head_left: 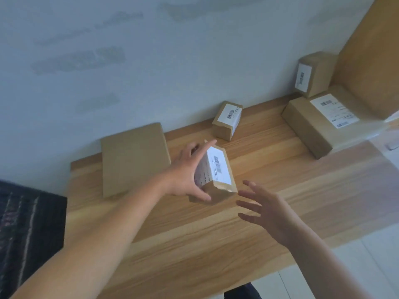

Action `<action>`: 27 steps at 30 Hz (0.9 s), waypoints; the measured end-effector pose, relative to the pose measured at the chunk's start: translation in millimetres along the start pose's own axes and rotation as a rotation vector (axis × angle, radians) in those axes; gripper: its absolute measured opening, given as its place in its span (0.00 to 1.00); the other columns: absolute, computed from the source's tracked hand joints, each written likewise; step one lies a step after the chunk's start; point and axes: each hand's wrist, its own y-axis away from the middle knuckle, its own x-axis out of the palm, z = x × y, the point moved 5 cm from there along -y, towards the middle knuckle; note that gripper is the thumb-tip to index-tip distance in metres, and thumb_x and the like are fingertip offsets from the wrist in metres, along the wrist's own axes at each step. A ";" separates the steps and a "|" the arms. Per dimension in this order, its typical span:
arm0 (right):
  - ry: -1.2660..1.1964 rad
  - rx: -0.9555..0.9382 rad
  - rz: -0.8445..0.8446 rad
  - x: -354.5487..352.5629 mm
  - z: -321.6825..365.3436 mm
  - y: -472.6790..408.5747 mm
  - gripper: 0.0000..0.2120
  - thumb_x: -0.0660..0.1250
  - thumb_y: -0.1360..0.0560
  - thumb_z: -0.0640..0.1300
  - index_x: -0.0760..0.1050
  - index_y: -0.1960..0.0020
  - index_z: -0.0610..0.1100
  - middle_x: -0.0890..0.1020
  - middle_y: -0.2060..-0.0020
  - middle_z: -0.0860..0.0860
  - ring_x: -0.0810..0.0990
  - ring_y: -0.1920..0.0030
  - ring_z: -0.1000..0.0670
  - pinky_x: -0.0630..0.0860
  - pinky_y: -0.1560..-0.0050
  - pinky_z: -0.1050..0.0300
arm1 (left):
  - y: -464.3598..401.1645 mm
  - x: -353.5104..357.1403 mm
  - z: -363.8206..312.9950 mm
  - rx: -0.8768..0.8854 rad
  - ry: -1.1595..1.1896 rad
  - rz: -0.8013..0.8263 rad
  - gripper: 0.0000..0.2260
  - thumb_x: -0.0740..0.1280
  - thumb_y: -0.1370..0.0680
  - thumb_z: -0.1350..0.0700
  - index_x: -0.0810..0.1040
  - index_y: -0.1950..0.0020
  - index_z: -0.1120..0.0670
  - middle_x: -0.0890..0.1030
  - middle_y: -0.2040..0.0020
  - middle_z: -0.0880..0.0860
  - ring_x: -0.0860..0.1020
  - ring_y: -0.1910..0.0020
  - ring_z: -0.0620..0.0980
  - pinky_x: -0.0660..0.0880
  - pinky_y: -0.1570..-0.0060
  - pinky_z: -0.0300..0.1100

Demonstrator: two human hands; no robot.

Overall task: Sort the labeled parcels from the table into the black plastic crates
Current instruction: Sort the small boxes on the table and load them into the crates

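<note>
A small brown parcel (218, 173) with a white barcode label is gripped by my left hand (185, 175), tilted just above the wooden table (280, 201). My right hand (263, 210) hovers to its right, fingers spread, a short gap from the parcel. More labeled parcels rest on the table: a small one (227, 120) near the wall, a long one (317, 124) at the right, and an upright one (313, 74) behind it. A flat brown parcel (135, 158) lies at the left with no label showing. A black crate (28, 229) sits at the lower left, blurred.
A pale wall (151, 61) runs along the table's far edge. A tall wooden panel (371, 50) stands at the right end. White floor tiles (367, 266) show past the table's near right edge.
</note>
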 end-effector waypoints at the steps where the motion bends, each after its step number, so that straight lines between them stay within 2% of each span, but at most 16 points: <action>1: 0.006 0.002 0.067 10.3 -3.0 10.2 0.29 0.75 0.27 0.57 0.76 0.29 0.51 0.83 0.36 0.45 0.84 0.38 0.42 0.81 0.41 0.40 | 25.7 4.2 -10.0 0.049 0.033 0.015 0.65 0.85 0.41 0.43 0.39 0.24 0.23 0.50 0.22 0.42 0.56 0.21 0.53 0.62 0.24 0.57; 4: 0.030 0.023 0.238 40.3 -18.7 38.7 0.32 0.72 0.29 0.63 0.79 0.29 0.51 0.83 0.36 0.41 0.83 0.39 0.37 0.80 0.42 0.40 | 96.2 15.9 -27.4 0.150 0.077 0.073 0.65 0.85 0.40 0.43 0.37 0.25 0.21 0.49 0.25 0.32 0.55 0.22 0.46 0.61 0.25 0.53; 7: 0.090 0.037 0.375 72.0 -36.1 64.0 0.32 0.68 0.25 0.65 0.78 0.28 0.47 0.80 0.32 0.37 0.80 0.34 0.33 0.80 0.41 0.41 | 151.8 22.0 -31.5 0.193 0.080 0.103 0.64 0.86 0.38 0.46 0.37 0.27 0.19 0.49 0.29 0.28 0.54 0.25 0.40 0.60 0.27 0.48; 10: 0.098 0.072 0.474 98.8 -52.3 83.3 0.31 0.70 0.24 0.62 0.77 0.28 0.44 0.81 0.35 0.39 0.81 0.38 0.38 0.79 0.41 0.45 | 194.5 18.9 -27.1 0.206 0.085 0.095 0.62 0.86 0.37 0.48 0.38 0.29 0.18 0.48 0.30 0.26 0.53 0.26 0.37 0.58 0.25 0.47; 15: 0.076 0.068 0.546 137.4 -79.1 103.1 0.35 0.71 0.24 0.57 0.71 0.24 0.39 0.77 0.34 0.36 0.75 0.35 0.35 0.68 0.32 0.36 | 249.6 14.6 -11.7 0.222 0.095 0.031 0.61 0.86 0.37 0.49 0.42 0.25 0.21 0.48 0.23 0.31 0.53 0.22 0.41 0.59 0.21 0.52; 17: 0.054 0.019 0.560 149.1 -85.9 113.2 0.35 0.75 0.28 0.58 0.75 0.27 0.40 0.80 0.35 0.37 0.80 0.38 0.37 0.76 0.37 0.40 | 268.5 12.8 -0.5 0.216 0.128 -0.029 0.61 0.85 0.36 0.48 0.41 0.24 0.23 0.48 0.21 0.31 0.51 0.21 0.38 0.57 0.21 0.50; 19: -0.014 -0.052 0.564 155.1 -87.0 122.1 0.36 0.81 0.34 0.56 0.79 0.30 0.43 0.82 0.35 0.39 0.83 0.40 0.39 0.81 0.45 0.42 | 287.1 9.3 16.8 0.188 0.229 -0.136 0.60 0.85 0.34 0.46 0.41 0.24 0.22 0.47 0.21 0.28 0.48 0.21 0.31 0.55 0.21 0.47; 21: -0.080 -0.130 0.541 160.0 -84.1 133.0 0.41 0.84 0.38 0.52 0.78 0.29 0.42 0.80 0.33 0.38 0.82 0.38 0.39 0.82 0.45 0.42 | 306.3 9.4 34.6 0.157 0.404 -0.234 0.58 0.84 0.34 0.45 0.42 0.23 0.23 0.50 0.20 0.30 0.48 0.23 0.25 0.53 0.19 0.47; 24: -0.081 -0.240 0.542 174.5 -82.1 149.2 0.46 0.84 0.38 0.49 0.72 0.24 0.39 0.78 0.30 0.37 0.80 0.36 0.39 0.82 0.44 0.45 | 332.5 21.8 49.2 0.142 0.683 -0.320 0.58 0.83 0.36 0.42 0.46 0.19 0.30 0.60 0.20 0.33 0.57 0.21 0.32 0.61 0.21 0.51; 27: -0.020 -0.339 0.582 194.7 -87.8 165.4 0.39 0.78 0.32 0.44 0.70 0.24 0.40 0.76 0.29 0.36 0.79 0.35 0.39 0.81 0.40 0.45 | 355.9 39.7 54.8 0.137 0.911 -0.395 0.54 0.82 0.37 0.45 0.53 0.19 0.33 0.69 0.23 0.37 0.67 0.24 0.38 0.69 0.26 0.57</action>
